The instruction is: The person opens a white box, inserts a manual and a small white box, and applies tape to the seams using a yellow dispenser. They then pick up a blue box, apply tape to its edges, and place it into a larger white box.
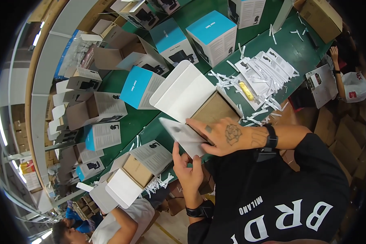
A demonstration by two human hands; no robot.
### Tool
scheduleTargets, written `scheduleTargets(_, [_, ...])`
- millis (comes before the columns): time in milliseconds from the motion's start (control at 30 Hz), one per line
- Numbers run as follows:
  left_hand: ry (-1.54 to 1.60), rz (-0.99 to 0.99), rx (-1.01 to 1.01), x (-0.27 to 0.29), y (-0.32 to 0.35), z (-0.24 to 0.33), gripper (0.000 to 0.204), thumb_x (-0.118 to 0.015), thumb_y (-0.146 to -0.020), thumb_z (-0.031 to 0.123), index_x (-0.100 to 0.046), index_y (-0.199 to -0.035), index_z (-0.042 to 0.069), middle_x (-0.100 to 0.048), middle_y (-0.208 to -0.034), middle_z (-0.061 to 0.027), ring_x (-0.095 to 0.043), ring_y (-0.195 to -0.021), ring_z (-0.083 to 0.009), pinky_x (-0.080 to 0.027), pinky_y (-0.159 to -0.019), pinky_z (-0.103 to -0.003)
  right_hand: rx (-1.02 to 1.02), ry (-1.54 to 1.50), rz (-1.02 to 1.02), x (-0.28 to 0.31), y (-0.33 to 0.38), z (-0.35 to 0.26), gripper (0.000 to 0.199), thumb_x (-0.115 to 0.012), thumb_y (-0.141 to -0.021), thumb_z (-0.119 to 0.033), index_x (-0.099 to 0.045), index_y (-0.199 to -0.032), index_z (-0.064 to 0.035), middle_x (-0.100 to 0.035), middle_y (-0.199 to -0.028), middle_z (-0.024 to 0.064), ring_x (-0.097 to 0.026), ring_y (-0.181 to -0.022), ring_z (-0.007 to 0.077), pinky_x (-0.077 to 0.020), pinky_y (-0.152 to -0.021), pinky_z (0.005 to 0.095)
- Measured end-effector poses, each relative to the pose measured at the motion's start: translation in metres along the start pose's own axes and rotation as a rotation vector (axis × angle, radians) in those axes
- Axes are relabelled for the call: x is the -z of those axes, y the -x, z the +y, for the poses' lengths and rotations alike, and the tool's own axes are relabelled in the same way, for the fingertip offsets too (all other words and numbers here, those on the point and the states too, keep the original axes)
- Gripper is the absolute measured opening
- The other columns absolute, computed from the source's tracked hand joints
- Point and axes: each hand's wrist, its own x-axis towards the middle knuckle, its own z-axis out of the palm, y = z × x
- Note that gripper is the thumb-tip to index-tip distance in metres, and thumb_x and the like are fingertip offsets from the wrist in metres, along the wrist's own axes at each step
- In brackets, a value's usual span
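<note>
In front of me is an open carton (183, 91), its large white flap raised and a brown cardboard insert (217, 110) inside. At its near side is a white panel (181, 136), faintly printed; it looks like a side flap, though I cannot tell where it joins the carton. My right hand (223, 136), tattooed and with a dark band at the wrist, lies across the panel with its fingers along the upper edge. From below, my left hand (189, 173) pinches the panel's lower edge between thumb and fingers.
Printed leaflets (268, 71), a yellow tool (246, 90) and paper strips lie on the green table (146, 130). Blue-topped cartons (211, 30) stand beyond. Another open carton (138, 171) is at left, near a person in white (122, 217). Another person (354, 85) is at right.
</note>
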Motion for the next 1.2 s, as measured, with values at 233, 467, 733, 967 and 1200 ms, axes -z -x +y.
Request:
scheduleTargets(233, [-0.033, -0.033, -0.01, 0.01, -0.004, -0.004, 0.075, -0.066, -0.088, -0.002, -0.036, -0.157, -0.005, -0.075, -0.092, -0.0126, -0.07, -0.083, -0.0139, -0.054, -0.082, -0.028, 0.287, -0.154, 0.189, 0.015, 0.017, -0.005, 0.075, -0.076, -0.081, -0.016, -0.048, -0.151, -0.008, -0.073, -0.077, 0.0061, -0.069, -0.057, 0.0255, -0.0552, -0.052, 0.0383])
scheduleTargets(467, [-0.341, -0.054, -0.369, 0.008, -0.019, -0.011, 0.077, -0.074, -0.08, 0.009, -0.047, -0.151, -0.006, -0.057, -0.141, -0.0284, -0.064, -0.12, -0.0353, -0.054, -0.097, -0.043, -0.077, -0.419, 0.495, 0.055, 0.04, 0.052, 0.064, -0.076, -0.087, -0.01, -0.051, -0.146, -0.0042, -0.071, -0.112, 0.012, -0.068, -0.105, 0.0233, -0.0533, -0.086, 0.0344])
scheduleTargets(733, [-0.642, -0.35, -0.665, -0.034, -0.042, -0.008, 0.094, -0.077, -0.086, 0.034, -0.034, -0.157, -0.009, -0.027, -0.164, -0.0355, -0.028, -0.151, -0.0534, -0.024, -0.123, -0.059, -0.359, -0.673, 0.228, -0.027, 0.026, 0.074, 0.1, -0.078, -0.089, -0.018, -0.015, -0.166, -0.0059, -0.036, -0.165, 0.0178, -0.039, -0.149, 0.0278, -0.0334, -0.12, 0.0414])
scheduleTargets(967, [-0.944, -0.343, -0.716, -0.041, -0.049, -0.019, 0.091, -0.075, -0.088, 0.045, -0.039, -0.154, -0.008, -0.028, -0.162, -0.0376, -0.026, -0.151, -0.056, -0.024, -0.122, -0.062, -0.499, -1.036, 0.123, -0.037, 0.059, 0.138, 0.086, -0.084, -0.085, -0.03, -0.043, -0.156, -0.0046, -0.048, -0.157, 0.0178, -0.054, -0.138, 0.0332, -0.0467, -0.11, 0.0374])
scheduleTargets(1200, [-0.976, -0.349, -0.745, -0.038, -0.051, -0.021, 0.087, -0.076, -0.087, 0.046, -0.045, -0.149, -0.006, -0.033, -0.161, -0.0347, -0.03, -0.149, -0.055, -0.026, -0.119, -0.062, -0.715, 0.333, 0.254, -0.055, 0.096, 0.213, 0.041, -0.075, -0.086, -0.018, -0.066, -0.121, -0.0015, -0.068, -0.119, 0.0216, -0.069, -0.099, 0.0385, -0.0566, -0.087, 0.0442])
